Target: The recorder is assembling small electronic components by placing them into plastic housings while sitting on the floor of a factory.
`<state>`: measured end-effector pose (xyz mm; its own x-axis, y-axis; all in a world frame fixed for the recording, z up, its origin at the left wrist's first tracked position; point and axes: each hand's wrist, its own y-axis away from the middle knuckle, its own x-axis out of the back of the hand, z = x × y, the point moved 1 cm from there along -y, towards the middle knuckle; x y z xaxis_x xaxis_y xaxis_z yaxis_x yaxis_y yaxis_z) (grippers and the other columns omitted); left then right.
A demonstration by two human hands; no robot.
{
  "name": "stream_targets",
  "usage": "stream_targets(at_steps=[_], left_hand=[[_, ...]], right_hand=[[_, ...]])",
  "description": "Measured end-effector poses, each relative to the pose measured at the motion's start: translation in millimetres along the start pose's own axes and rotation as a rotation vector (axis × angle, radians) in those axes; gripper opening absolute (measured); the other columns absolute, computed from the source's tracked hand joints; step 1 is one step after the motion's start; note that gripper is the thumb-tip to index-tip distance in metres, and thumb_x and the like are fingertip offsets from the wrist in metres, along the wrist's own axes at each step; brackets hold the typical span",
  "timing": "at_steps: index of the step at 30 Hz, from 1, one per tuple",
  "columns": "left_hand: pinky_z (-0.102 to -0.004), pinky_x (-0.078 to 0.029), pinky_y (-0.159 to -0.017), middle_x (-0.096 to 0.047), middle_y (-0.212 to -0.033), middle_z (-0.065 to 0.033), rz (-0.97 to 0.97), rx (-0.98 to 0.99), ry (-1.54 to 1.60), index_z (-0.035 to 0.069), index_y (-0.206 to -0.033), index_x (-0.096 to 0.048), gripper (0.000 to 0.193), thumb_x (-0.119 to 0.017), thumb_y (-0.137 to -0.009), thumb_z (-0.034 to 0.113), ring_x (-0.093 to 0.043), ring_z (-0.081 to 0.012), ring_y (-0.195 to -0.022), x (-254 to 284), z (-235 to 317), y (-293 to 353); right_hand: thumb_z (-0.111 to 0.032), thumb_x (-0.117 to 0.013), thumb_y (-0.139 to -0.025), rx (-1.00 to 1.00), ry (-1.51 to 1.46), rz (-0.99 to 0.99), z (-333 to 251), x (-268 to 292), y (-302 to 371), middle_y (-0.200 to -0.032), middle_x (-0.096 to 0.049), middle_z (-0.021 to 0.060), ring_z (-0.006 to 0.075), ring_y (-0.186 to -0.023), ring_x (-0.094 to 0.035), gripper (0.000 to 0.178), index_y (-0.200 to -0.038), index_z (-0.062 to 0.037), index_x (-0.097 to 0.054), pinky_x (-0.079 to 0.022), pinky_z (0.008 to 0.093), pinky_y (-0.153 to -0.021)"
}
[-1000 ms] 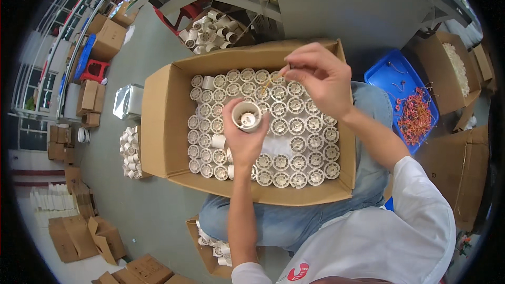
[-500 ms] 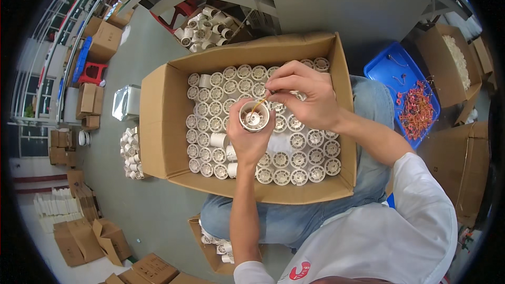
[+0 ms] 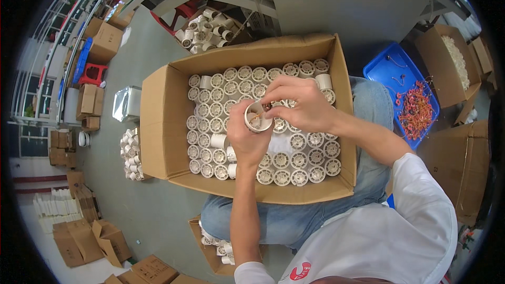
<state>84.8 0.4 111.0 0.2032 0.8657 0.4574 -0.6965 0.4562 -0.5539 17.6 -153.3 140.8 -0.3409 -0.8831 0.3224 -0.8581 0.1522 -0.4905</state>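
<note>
My left hand (image 3: pixel 246 139) is wrapped round a white cylindrical plastic housing (image 3: pixel 261 126), its open mouth facing up. A thin wire shows inside the housing. Over its right rim, my right hand (image 3: pixel 306 104) pinches a small dark reddish-brown part (image 3: pixel 267 107), whose exact kind is too small to make out. Both hands are above a large open cardboard box (image 3: pixel 168 121) resting on my lap. Rows of similar white round housings (image 3: pixel 281 176) with spoked ends fill the box, and a few lie on their sides among them.
To the right is a blue tray (image 3: pixel 380 63) with a heap of red and orange wired parts (image 3: pixel 417 108). Beyond the box, a carton of loose white cylinders (image 3: pixel 202 29) stands by a grey machine panel (image 3: pixel 342 5). More white parts (image 3: pixel 130 152) lie at the left.
The wire earlier stretched between the housing and my right fingers; now a dark part shows at those fingertips by the rim. The housing has shifted slightly right and tilted.
</note>
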Motion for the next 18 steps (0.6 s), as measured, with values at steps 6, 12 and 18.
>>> stream_targets(at_steps=[6,12,18], left_hand=[[-0.0370,-0.051,-0.065,-0.061,-0.091,-0.0117,-0.027,-0.050,-0.061,0.004,-0.101,-0.056,0.046,-0.075,-0.060,-0.002,-0.062,-0.0301,-0.077,-7,2,4],[-0.0377,-0.051,-0.066,-0.061,-0.092,-0.0128,-0.063,-0.048,-0.058,0.004,-0.101,-0.057,0.044,-0.073,-0.061,-0.005,-0.062,-0.0300,-0.079,-10,4,5],[-0.0361,-0.051,-0.069,-0.061,-0.094,-0.0133,-0.089,0.055,0.086,0.003,-0.103,-0.057,0.048,-0.077,-0.060,-0.004,-0.063,-0.0300,-0.082,-11,-2,11]], right_hand=[[-0.005,-0.079,-0.061,-0.108,-0.009,-0.082,3,-5,-1,-0.100,-0.060,0.0105,0.0242,-0.096,-0.059,0.024,-0.083,-0.0035,-0.071,-0.048,0.0355,-0.083],[-0.003,-0.076,-0.061,-0.221,-0.076,-0.158,6,-12,-1,-0.101,-0.059,0.0106,0.0242,-0.095,-0.059,0.019,-0.079,-0.0017,-0.071,-0.048,0.0345,-0.084],[-0.004,-0.074,-0.065,-0.239,-0.106,-0.206,4,-7,-1,-0.099,-0.059,0.0106,0.0238,-0.094,-0.059,0.020,-0.085,-0.0034,-0.073,-0.049,0.0337,-0.084]])
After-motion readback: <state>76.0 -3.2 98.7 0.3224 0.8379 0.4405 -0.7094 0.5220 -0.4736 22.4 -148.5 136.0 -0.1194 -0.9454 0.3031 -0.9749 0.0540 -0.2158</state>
